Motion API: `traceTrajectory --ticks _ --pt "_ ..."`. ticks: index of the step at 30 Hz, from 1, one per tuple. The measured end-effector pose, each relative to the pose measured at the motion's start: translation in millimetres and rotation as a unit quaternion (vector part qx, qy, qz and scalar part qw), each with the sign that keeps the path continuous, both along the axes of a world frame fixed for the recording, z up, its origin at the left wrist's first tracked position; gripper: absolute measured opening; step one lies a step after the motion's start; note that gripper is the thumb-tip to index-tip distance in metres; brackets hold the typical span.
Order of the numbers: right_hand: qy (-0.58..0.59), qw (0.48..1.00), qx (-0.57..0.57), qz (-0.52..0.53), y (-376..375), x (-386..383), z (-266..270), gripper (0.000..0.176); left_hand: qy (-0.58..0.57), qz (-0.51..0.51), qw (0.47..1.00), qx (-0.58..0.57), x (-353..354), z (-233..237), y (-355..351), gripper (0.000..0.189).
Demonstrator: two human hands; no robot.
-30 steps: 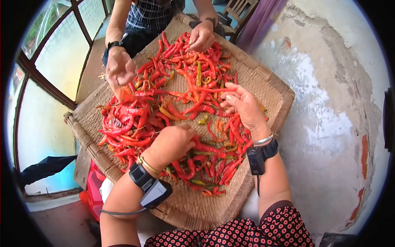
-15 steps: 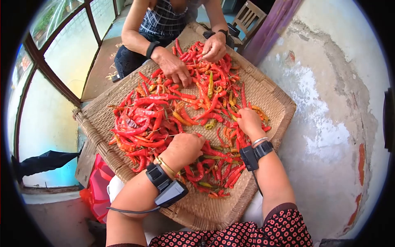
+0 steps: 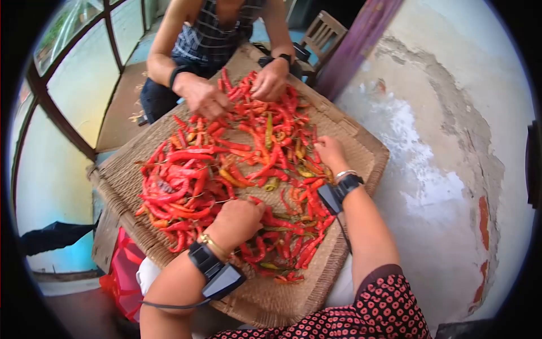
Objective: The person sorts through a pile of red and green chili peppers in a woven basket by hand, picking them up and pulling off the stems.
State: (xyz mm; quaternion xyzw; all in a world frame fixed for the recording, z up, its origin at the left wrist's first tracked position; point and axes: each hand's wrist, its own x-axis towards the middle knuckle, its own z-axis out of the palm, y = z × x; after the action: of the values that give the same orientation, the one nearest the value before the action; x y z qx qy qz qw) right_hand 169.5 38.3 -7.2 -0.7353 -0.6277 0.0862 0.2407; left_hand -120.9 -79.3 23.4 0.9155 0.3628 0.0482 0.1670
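Red chili peppers (image 3: 178, 195), with some orange and green ones among them, lie in a loose heap on a large woven tray (image 3: 279, 311). My left hand (image 3: 238, 222) is closed and palm down at the near side of the heap. Its fingertips are hidden, so what it grips does not show. Toward the heap's right edge, my right hand (image 3: 332, 152) has its fingers bent down to the chilies; the thumb and fingertips are mostly out of sight. A green chili (image 3: 269, 131) lies near the heap's middle.
Across the tray a person works with both hands, one hand (image 3: 206, 99) and the other hand (image 3: 271, 79) over the far chilies. A wooden chair (image 3: 323, 35) stands behind. A red bag (image 3: 125, 265) sits by the tray's left side, and a rough wall (image 3: 418, 152) rises at right.
The view has shifted, so the tray sits further left. My right hand has moved slightly away from me along the heap's edge. The other person's hands have shifted over the far chilies.
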Motion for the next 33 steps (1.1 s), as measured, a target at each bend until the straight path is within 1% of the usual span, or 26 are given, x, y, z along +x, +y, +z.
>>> traceTrajectory --ticks 1,2,3,5,6,7,8,9,11,12,13,15,16,17,18,19,20,21,22,23,25,27,30,32,33 --pt "-0.070 0.997 -0.007 -0.011 -1 4 -4 0.026 -0.002 0.001 1.000 -0.001 1 -1 -1 0.033" --pt "-0.090 0.995 -0.037 -0.007 5 14 -18 0.024 0.006 0.015 1.000 -0.001 -4 -1 -1 0.034" --pt "0.017 0.993 -0.120 0.001 7 14 -19 0.024 0.033 0.019 0.999 -0.016 -5 1 -1 0.034" --pt "-0.118 0.984 -0.127 -0.045 4 -4 -13 0.025 -0.002 0.007 1.000 0.012 -7 -5 -1 0.035" --pt "-0.141 0.982 -0.113 -0.059 -3 -11 -7 0.025 -0.007 -0.002 1.000 0.019 -2 -2 1 0.035" --pt "-0.165 0.978 -0.101 -0.075 -8 -15 -3 0.026 0.007 0.002 1.000 -0.002 -1 1 0 0.035" --pt "-0.182 0.971 -0.142 -0.066 -2 -12 -7 0.025 0.026 0.015 0.999 -0.023 -3 4 0 0.035" --pt "-0.159 0.969 -0.174 -0.076 -2 -9 -9 0.025 0.034 0.029 0.999 -0.019 -3 4 -1 0.035" --pt "-0.118 0.972 -0.191 -0.067 4 -12 -8 0.023 0.027 0.015 1.000 -0.001 -5 -1 -3 0.036" --pt "-0.081 0.978 -0.173 -0.087 4 -10 -4 0.022 0.006 0.014 1.000 -0.002 -6 -2 -2 0.036" --pt "-0.086 0.977 -0.170 -0.094 -1 -2 2 0.022 -0.001 0.008 1.000 0.001 -1 -2 -1 0.036" --pt "0.006 0.991 -0.117 -0.072 -3 -10 14 0.020 0.031 0.016 0.999 -0.027 -5 2 -2 0.036" --pt "0.053 0.988 -0.135 -0.058 -9 -26 37 0.021 -0.024 0.010 0.999 0.022 -8 -5 -2 0.035" --pt "0.053 0.988 -0.136 -0.055 -7 -38 45 0.021 -0.024 0.013 0.999 0.021 -10 -7 -2 0.035" --pt "0.242 0.966 -0.084 0.018 -7 -49 50 0.023 0.003 0.017 1.000 0.012 -8 -4 0 0.035" --pt "0.420 0.903 -0.029 0.084 -14 -51 49 0.025 0.030 0.016 0.999 -0.002 -5 -4 -1 0.035" --pt "0.419 0.904 -0.033 0.079 -17 -46 35 0.025 0.009 0.013 1.000 0.000 -5 -7 -1 0.035" --pt "0.352 0.927 -0.043 0.120 -5 -44 17 0.030 0.009 0.019 1.000 0.007 -6 -7 1 0.035" --pt "0.285 0.943 -0.051 0.163 1 -56 16 0.036 0.003 0.012 1.000 0.007 -7 -7 1 0.034" --pt "0.129 0.964 -0.151 0.177 -2 -60 16 0.045 -0.003 0.004 1.000 0.005 -8 -7 0 0.034" --pt "-0.055 0.964 -0.126 0.227 -19 -85 21 0.053 -0.005 0.012 1.000 0.004 -8 -6 0 0.033" --pt "-0.062 0.969 -0.107 0.213 -19 -101 23 0.056 -0.009 0.019 1.000 -0.018 -7 -1 -2 0.019" --pt "-0.059 0.973 -0.099 0.200 -8 -118 19 0.057 -0.015 0.028 0.999 -0.010 -7 -4 -3 0.017" --pt "0.031 0.970 -0.047 0.236 8 -127 8 0.060 -0.022 0.022 0.999 -0.016 -2 -3 -1 0.016" --pt "0.077 0.963 -0.023 0.258 12 -130 8 0.062 -0.008 0.021 1.000 -0.015 -1 -5 -1 0.023"
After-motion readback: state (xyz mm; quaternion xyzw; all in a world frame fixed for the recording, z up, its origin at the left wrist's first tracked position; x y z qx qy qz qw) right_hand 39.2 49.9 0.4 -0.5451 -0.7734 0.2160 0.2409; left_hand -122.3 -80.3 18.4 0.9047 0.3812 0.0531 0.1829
